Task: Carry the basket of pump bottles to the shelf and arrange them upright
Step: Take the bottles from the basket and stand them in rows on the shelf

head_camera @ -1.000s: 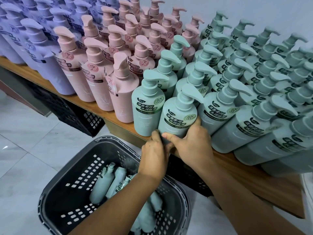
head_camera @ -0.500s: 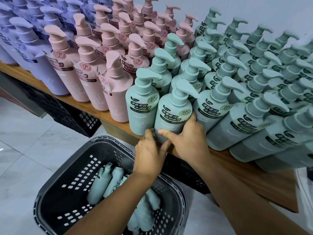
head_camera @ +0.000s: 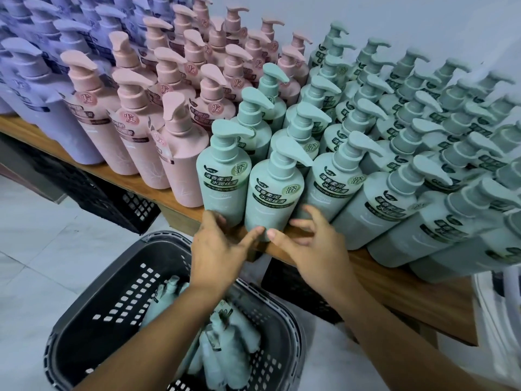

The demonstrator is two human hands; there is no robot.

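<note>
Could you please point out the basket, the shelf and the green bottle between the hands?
basket (head_camera: 84,342): head view, left inner wall.
shelf (head_camera: 394,286): head view, bare wooden top.
green bottle (head_camera: 272,198): head view, front label.

Centre frame, our left hand (head_camera: 218,249) and right hand (head_camera: 315,251) touch the base of a green bottle (head_camera: 272,198) on the shelf (head_camera: 394,280).

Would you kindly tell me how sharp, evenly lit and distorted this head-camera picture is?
Head view: soft, even light with no hard glare; the front mint-green pump bottle by the left hand and right hand is sharp, label readable; wide-angle bending tilts the mint-green bottles at far right outward and smears them near the edge; the dark grey plastic basket sits dimmer below the wooden shelf.
</note>
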